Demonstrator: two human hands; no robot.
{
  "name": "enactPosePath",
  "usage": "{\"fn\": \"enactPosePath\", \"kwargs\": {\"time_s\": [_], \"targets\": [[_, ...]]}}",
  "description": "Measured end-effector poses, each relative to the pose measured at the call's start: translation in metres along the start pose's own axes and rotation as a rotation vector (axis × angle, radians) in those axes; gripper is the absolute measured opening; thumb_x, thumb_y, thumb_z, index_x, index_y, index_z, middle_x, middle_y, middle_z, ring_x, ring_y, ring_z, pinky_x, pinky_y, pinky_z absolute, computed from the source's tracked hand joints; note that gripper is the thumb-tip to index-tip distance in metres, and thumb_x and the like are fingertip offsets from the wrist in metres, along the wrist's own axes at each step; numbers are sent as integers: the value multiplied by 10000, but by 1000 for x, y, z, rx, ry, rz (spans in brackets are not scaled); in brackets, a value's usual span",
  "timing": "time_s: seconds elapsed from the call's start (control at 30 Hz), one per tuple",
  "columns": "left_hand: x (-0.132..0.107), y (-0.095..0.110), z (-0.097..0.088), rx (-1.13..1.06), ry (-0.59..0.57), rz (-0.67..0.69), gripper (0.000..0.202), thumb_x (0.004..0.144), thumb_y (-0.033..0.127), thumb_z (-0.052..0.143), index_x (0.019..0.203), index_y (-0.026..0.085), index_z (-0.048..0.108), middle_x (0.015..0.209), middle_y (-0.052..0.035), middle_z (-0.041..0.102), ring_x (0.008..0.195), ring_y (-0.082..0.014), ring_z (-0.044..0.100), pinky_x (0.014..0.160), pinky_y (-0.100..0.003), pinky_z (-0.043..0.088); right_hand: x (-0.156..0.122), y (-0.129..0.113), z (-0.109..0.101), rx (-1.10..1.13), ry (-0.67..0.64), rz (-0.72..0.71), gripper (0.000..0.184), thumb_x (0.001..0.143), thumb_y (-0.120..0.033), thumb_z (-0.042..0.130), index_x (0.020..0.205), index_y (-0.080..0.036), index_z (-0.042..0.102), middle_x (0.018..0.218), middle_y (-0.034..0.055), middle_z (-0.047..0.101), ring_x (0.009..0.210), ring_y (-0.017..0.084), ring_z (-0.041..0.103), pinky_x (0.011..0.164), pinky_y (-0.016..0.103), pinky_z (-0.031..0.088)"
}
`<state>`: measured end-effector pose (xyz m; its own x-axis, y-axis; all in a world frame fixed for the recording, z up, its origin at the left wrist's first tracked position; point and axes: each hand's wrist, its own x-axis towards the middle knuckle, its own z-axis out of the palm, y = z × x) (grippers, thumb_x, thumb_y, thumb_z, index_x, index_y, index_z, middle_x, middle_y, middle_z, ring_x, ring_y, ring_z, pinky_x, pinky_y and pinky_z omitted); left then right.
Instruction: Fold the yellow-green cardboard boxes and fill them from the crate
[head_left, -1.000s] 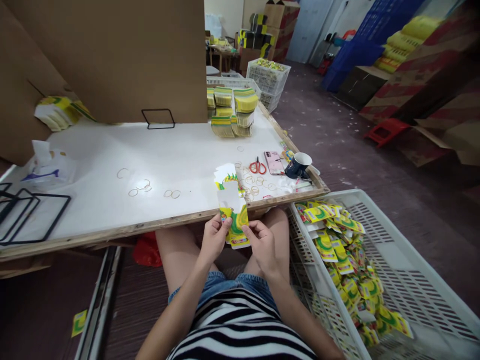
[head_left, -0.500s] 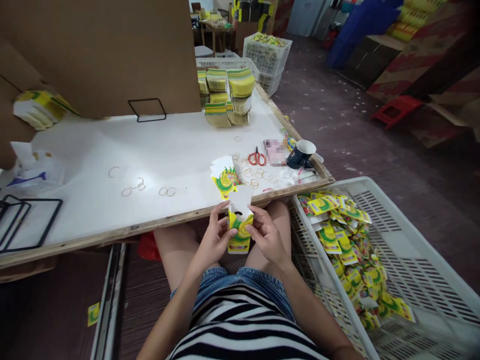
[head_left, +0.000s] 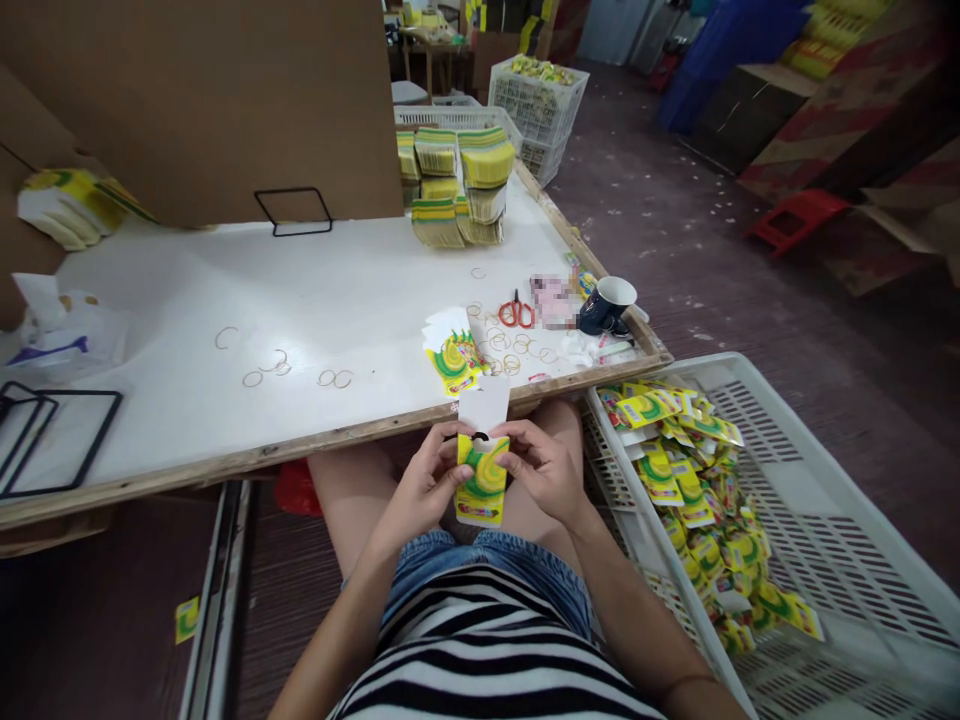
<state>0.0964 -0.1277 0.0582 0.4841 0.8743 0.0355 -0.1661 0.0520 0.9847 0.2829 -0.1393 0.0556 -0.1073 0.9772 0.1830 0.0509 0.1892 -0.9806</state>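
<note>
Between my two hands, over my lap, is a small yellow and green cardboard box (head_left: 481, 480) with its white top flap standing up. My left hand (head_left: 435, 472) pinches its left edge near the top, thumb on the front. On the opposite edge my right hand (head_left: 541, 468) grips in the same way. A dark gap shows at the box's mouth; what is inside cannot be made out. Just beyond, several flat cartons of the same print (head_left: 454, 356) lie fanned on the white table (head_left: 172, 300).
Rubber bands (head_left: 511, 364), red-handled scissors (head_left: 517, 312) and a dark mug (head_left: 604, 306) lie to the right. Bundled cartons (head_left: 486, 160) are stacked at the back. A white plastic crate (head_left: 810, 480) holding many small boxes (head_left: 694, 490) stands at my right. A wooden rim (head_left: 360, 432) edges the table.
The box has come more upright and its front panel now faces me more fully. Both hands have shifted their fingers toward its top edge. The view has tilted slightly.
</note>
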Motion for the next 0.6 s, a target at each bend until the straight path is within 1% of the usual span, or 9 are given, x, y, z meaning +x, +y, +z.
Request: {"fn": "enactPosePath", "kwargs": {"time_s": [0.07, 0.2, 0.27, 0.33, 0.4, 0.43, 0.5, 0.53, 0.6], "targets": [[-1, -1, 1, 22, 0, 11, 272, 885, 278, 582, 1122, 243, 452, 1024, -52, 614, 920, -169, 607, 778, -246, 473, 2, -4, -4, -71, -36, 2, 167, 854, -363, 627, 910, -217, 685, 791, 20, 657, 653, 144, 568, 581, 251, 446], [-1, -1, 2, 38, -48, 3, 231, 899, 300, 558, 1095, 229, 458, 979, -41, 592, 886, -156, 582, 761, -241, 466, 5, -11, -11, -184, -90, -35, 194, 890, -341, 577, 784, -202, 663, 689, 12, 607, 612, 141, 539, 559, 257, 408], [-1, 2, 2, 5, -78, -19, 314, 904, 304, 551, 1179, 235, 417, 1004, -52, 605, 903, -165, 595, 772, -255, 474, 6, -11, -12, -238, -68, -92, 219, 900, -322, 560, 747, -198, 654, 689, 19, 594, 640, 151, 544, 585, 271, 414], [0, 6, 2, -35, -92, -42, 514, 905, 298, 555, 1337, 263, 278, 1033, -62, 627, 920, -177, 615, 786, -277, 484, 5, -8, -10, -258, -33, -130, 218, 903, -315, 556, 746, -198, 651, 722, 31, 599, 684, 163, 559, 618, 285, 431], [0, 7, 2, -29, -95, -61, 663, 900, 302, 567, 1423, 273, 162, 1048, -72, 645, 923, -187, 628, 797, -295, 490, 4, -2, -7, -207, 20, -113, 137, 899, -320, 566, 877, -212, 649, 785, 33, 622, 713, 166, 580, 637, 286, 455], [0, 7, 1, -3, -93, -67, 676, 894, 310, 576, 1435, 263, 173, 1049, -76, 651, 921, -191, 630, 807, -301, 490, 3, 0, -5, -166, 57, -92, 146, 891, -324, 583, 989, -226, 629, 815, 30, 633, 724, 165, 592, 643, 284, 466], [1, 3, -1, 56, -79, -70, 606, 883, 331, 587, 1403, 226, 294, 1042, -83, 661, 909, -195, 630, 814, -301, 489, 3, 3, -3, -99, 136, -60, 355, 872, -341, 618, 1206, -259, 531, 866, 23, 651, 754, 167, 615, 663, 285, 487], [1, 1, -2, 81, -61, -68, 561, 879, 339, 590, 1371, 212, 352, 1036, -84, 664, 899, -194, 631, 810, -295, 490, 4, 3, -3, -90, 158, -63, 411, 870, -360, 620, 1253, -268, 505, 899, 28, 659, 797, 175, 624, 694, 296, 495], [2, -4, -3, 112, -9, -63, 496, 878, 345, 587, 1321, 206, 413, 1038, -79, 666, 875, -183, 633, 784, -278, 495, 5, -1, -6, -125, 158, -102, 341, 893, -429, 566, 1189, -260, 586, 978, 56, 657, 929, 203, 617, 797, 337, 492]]}}
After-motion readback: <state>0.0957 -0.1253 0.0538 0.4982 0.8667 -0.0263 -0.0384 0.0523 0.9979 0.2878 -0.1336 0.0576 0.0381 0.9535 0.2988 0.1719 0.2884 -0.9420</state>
